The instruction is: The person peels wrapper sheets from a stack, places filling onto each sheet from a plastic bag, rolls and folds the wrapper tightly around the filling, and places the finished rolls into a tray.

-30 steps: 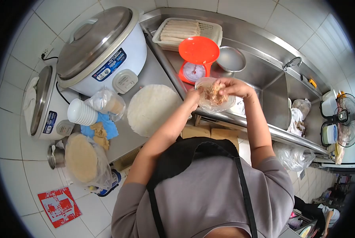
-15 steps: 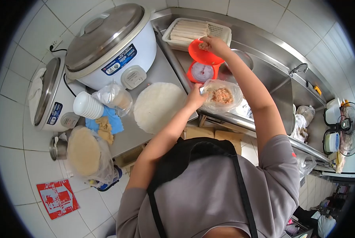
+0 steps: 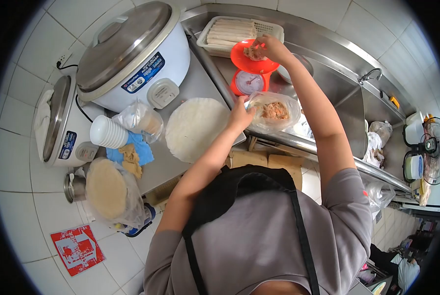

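1. The right hand (image 3: pixel 270 48) is at the red pan (image 3: pixel 238 62) of the scale (image 3: pixel 249 82), its fingers curled onto a clump of filling (image 3: pixel 252 53); whether they grip it or only touch it, I cannot tell.
2. The left hand (image 3: pixel 241 116) has its fingers closed on the near edge of the clear bag (image 3: pixel 288 124), which sits at 5 o'clock from the pan.
3. Done, as far as shows: pale rolls (image 3: pixel 230 31) lie side by side in the white basket (image 3: pixel 279 35), at 11 o'clock from the pan, and one portion is on the scale.
4. Left: a larger lump of filling (image 3: pixel 275 110) remains inside the bag. At 9 o'clock from it, a round sheet (image 3: pixel 196 130) lies flat and unrolled on the bench (image 3: pixel 200 78).
5. More round sheets (image 3: pixel 106 189) lie bagged at 8 o'clock from that one.
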The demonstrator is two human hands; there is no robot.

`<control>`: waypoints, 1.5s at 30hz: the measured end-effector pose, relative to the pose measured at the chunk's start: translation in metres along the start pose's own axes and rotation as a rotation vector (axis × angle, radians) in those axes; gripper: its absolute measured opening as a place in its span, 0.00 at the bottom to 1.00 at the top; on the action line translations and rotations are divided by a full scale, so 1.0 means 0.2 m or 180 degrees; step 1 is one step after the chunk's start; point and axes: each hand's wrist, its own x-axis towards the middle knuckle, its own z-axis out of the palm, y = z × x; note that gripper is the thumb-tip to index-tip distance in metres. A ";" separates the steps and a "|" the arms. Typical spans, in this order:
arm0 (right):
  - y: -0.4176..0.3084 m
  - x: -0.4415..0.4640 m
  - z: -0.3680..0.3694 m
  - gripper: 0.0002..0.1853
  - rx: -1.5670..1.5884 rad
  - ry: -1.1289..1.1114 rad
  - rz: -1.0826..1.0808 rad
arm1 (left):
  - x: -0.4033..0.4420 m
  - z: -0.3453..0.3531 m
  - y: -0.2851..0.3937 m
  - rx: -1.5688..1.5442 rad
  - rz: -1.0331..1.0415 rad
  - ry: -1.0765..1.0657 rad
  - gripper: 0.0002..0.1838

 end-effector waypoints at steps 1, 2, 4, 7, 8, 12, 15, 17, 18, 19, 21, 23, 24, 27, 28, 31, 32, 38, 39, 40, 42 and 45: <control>-0.01 -0.01 -0.01 0.11 0.0057 0.0006 -0.0011 | 0.00 0.00 0.00 0.0022 0.0085 0.0073 0.25; -0.02 -0.02 -0.01 0.11 0.0042 0.0045 0.0031 | 0.00 0.01 -0.01 0.0032 0.0058 0.0044 0.25; -0.04 -0.03 -0.02 0.10 0.0012 0.0120 0.0113 | 0.00 0.00 0.00 0.0052 0.0002 -0.0011 0.25; -0.06 -0.06 -0.05 0.09 0.0189 0.0326 0.0048 | -0.01 -0.01 0.03 0.0065 0.0006 -0.0063 0.26; -0.07 -0.07 -0.05 0.09 0.0217 0.0339 0.0081 | -0.02 -0.02 0.04 0.0079 -0.0033 -0.0110 0.26; -0.12 -0.09 -0.09 0.08 0.0405 0.0426 0.0101 | -0.01 -0.02 0.04 0.0086 -0.0110 -0.0210 0.26; -0.14 -0.12 -0.09 0.08 0.0527 0.0467 0.0040 | -0.01 -0.03 0.05 0.0070 -0.0104 -0.0249 0.27; -0.14 -0.13 -0.09 0.08 0.0531 0.0440 0.0082 | -0.02 -0.03 0.05 0.0051 -0.0082 -0.0214 0.28; -0.12 -0.13 -0.09 0.10 0.0509 0.0408 0.0145 | -0.02 -0.02 0.05 0.0035 -0.0064 -0.0163 0.28; -0.11 -0.13 -0.08 0.11 0.0487 0.0376 0.0209 | -0.03 -0.02 0.05 0.0020 -0.0046 -0.0113 0.28; -0.05 -0.08 -0.04 0.15 0.0167 0.0577 0.0198 | -0.04 0.01 0.06 0.0191 0.0214 0.0075 0.30; 0.01 -0.01 0.01 0.20 -0.0036 0.0504 0.0433 | -0.04 0.02 0.07 0.0324 0.0417 0.0157 0.30; 0.02 0.03 0.04 0.23 -0.0075 0.0332 0.0678 | -0.04 0.01 0.08 0.0377 0.0488 0.0140 0.30; 0.03 0.14 0.12 0.26 -0.0210 -0.0516 0.1092 | -0.05 -0.06 0.11 0.0457 0.0711 0.0271 0.29; 0.03 0.18 0.15 0.27 -0.0263 -0.0859 0.1172 | -0.06 -0.09 0.10 0.0471 0.0782 0.0345 0.29; 0.05 0.22 0.22 0.23 -0.0356 -0.1416 0.0741 | -0.14 -0.26 0.07 0.0290 0.0689 0.0360 0.27; 0.05 0.21 0.22 0.19 -0.0043 -0.1512 0.0791 | -0.18 -0.33 0.04 0.0368 0.0782 0.0409 0.26; -0.07 0.13 0.02 0.17 0.1012 -0.2412 0.1027 | -0.55 -0.79 -0.19 -0.0322 -0.0440 0.0582 0.21; -0.05 0.13 0.03 0.17 0.1520 -0.2426 0.0873 | -0.60 -0.85 -0.24 -0.0438 -0.0614 0.0727 0.20; -0.02 0.13 0.06 0.17 0.2025 -0.2437 0.0718 | -0.64 -0.91 -0.29 -0.0521 -0.0669 0.0846 0.20; -0.13 0.16 0.05 0.17 0.2858 -0.3105 0.0221 | -0.69 -0.98 -0.36 -0.0689 -0.0785 0.1105 0.19; -0.45 0.14 0.29 0.17 0.3176 -0.3401 0.0157 | -0.66 -1.01 -0.34 -0.0343 -0.0615 0.1210 0.17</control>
